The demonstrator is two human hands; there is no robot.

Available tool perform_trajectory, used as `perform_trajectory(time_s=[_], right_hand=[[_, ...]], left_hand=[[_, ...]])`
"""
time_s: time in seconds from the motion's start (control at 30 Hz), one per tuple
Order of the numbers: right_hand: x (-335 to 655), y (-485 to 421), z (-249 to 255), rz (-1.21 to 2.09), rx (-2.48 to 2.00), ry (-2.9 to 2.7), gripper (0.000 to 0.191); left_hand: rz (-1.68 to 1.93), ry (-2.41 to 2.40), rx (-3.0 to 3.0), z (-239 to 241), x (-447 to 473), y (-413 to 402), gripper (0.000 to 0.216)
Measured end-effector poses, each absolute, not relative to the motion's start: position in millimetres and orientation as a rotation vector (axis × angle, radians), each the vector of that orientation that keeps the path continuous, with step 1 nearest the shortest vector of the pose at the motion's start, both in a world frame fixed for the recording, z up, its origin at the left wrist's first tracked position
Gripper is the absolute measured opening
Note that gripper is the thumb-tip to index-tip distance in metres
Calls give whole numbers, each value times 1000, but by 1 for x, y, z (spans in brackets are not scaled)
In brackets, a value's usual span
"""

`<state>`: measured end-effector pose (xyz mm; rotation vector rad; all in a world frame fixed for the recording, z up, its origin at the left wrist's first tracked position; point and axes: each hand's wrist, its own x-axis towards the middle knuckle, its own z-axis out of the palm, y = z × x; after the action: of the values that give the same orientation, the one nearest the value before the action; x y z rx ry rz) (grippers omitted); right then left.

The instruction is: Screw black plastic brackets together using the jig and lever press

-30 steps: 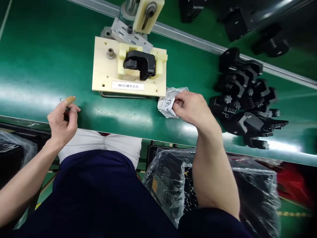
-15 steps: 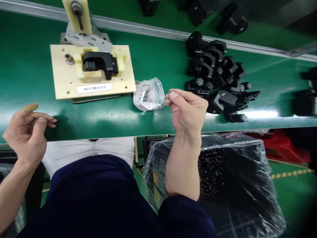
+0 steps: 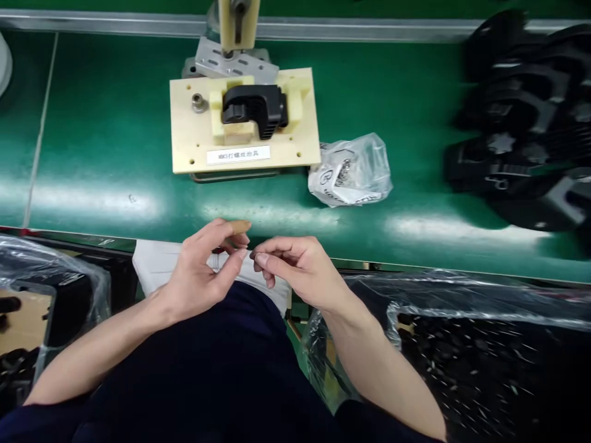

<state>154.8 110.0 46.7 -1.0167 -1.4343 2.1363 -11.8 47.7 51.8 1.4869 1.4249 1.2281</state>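
Green worktop fills the far half of the view, with a metal rail along its far edge.

Far right: a heap of black moulded parts lies on the worktop, blurred, running out of the picture.

Near right, below the worktop edge: a bin wrapped in clear film with dark contents. A second film-wrapped bin sits near left.

Centre far: a cream jig plate lies flat and carries a white label on its near side. One black part is seated between the cream blocks on the plate. A small metal bush stands to its left.

Clear bag of small metal pieces: it lies on the worktop just beside the plate's near right corner, crumpled, with neither hand on it. It is far of the hands, across a bare strip of green.

Left hand is at the near edge of the worktop, above our lap. Its fingers are apart, the forefinger raised clear of the thumb. The thumb tip meets the right hand's fingertips.

Right hand is just right of the left. Its thumb and forefinger are pressed together in a pinch. We cannot tell whether anything sits in that pinch.

A tan finger cot covers the left forefinger tip.
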Motion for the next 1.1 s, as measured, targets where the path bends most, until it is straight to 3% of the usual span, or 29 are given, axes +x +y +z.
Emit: perform_trajectory(time_s=[0.33,0.57,0.73,1.1], right_hand=[[120,105,50,1652,-1024,-2006,19],[109,93,41,1950,-1004,-1373,14],[102,83,34,1950,-1011,-1200,7],[87,83,35,1455,-970,-1523,12]], left_hand=[[1118,1535,1474,43,-31,36,33],[1339,1391,574,44,-29,40,31],[1385,1269,130,47,-28,46,35],[1618,1347,425,45,-13,41,27]])
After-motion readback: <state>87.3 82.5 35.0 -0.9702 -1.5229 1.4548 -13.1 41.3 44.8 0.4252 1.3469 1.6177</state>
